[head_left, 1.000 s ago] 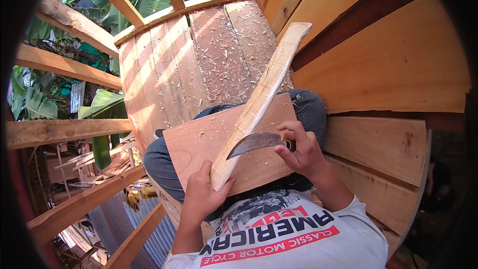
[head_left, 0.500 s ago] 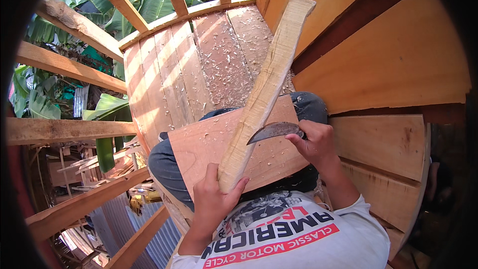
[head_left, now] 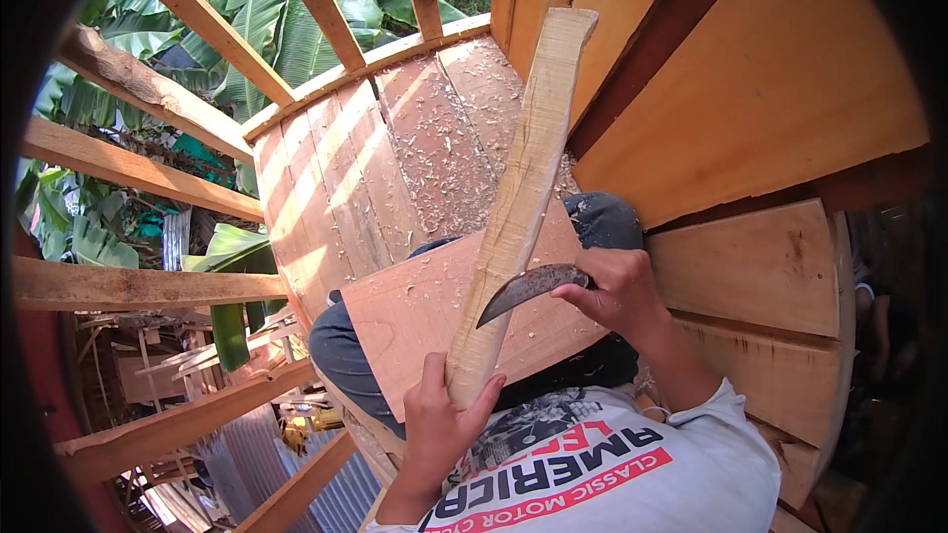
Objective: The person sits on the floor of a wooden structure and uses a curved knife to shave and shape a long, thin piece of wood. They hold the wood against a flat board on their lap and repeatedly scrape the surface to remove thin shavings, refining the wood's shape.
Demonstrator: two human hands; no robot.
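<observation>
A long, pale piece of roughly shaped wood (head_left: 528,153) slants up and away from my lap, its far end angled toward the wall. My left hand (head_left: 446,426) is closed around its near end, with the thumb on the right side. In my right hand (head_left: 624,288) is a knife with a dark curved blade (head_left: 530,288); its handle is hidden in the fist. The blade lies across the wood, with the tip pointing down and left. Under the wood, a flat rectangular board (head_left: 390,321) rests over my crossed legs, with a few shavings on it.
Shavings (head_left: 434,143) are scattered over the plank floor (head_left: 341,178) ahead. A railing of wooden bars (head_left: 148,286) runs along the left, with banana leaves and corrugated sheets beyond. A plank wall (head_left: 750,89) rises close on the right.
The knife has slid a little down the wood toward my left hand, and its tip now points more steeply downward. The left hand keeps its hold. The whole view has shifted slightly.
</observation>
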